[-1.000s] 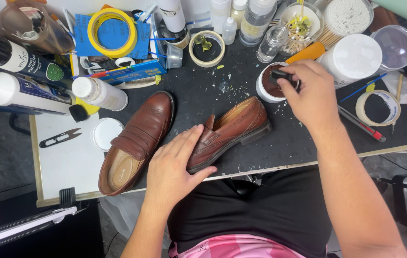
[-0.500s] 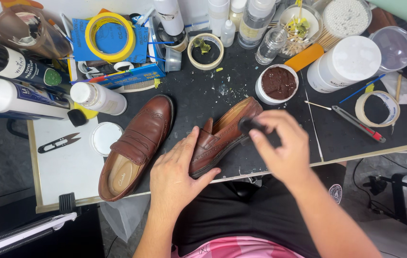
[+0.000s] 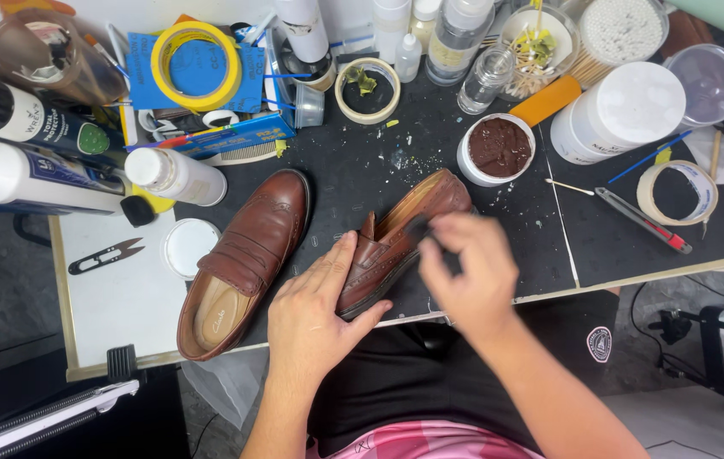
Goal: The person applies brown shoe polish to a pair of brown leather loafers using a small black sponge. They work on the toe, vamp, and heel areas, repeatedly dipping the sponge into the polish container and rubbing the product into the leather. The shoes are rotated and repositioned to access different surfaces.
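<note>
Hands meet over the middle of the frame, both on one brown leather shoe (image 3: 396, 242) that lies tilted on its side at the near edge of the black work mat (image 3: 362, 174). Left hand (image 3: 315, 319) wraps the heel end from below, thumb out to the right under the sole, fingers laid flat along the upper. Right hand (image 3: 464, 272) sits just right of it, fingertips pinched together on a small dark applicator (image 3: 419, 227) that touches the shoe's side; motion blur smears the tool, so its kind is hard to tell.

Second brown shoe (image 3: 243, 263), its pair, rests sole-down just left of the held one, toe toward the top of the frame, pale insole showing.

Upper right of the hands stands an open white jar of brown polish (image 3: 498, 149), close to the shoe's toe. Farther right lie a red-tipped knife (image 3: 642, 221) and a roll of tape (image 3: 676, 191). Yellow tape roll (image 3: 196, 64) sits upper left on a blue box, white bottles (image 3: 175, 174) below it, and small thread snips (image 3: 107, 255) lie on the white board at left.
</note>
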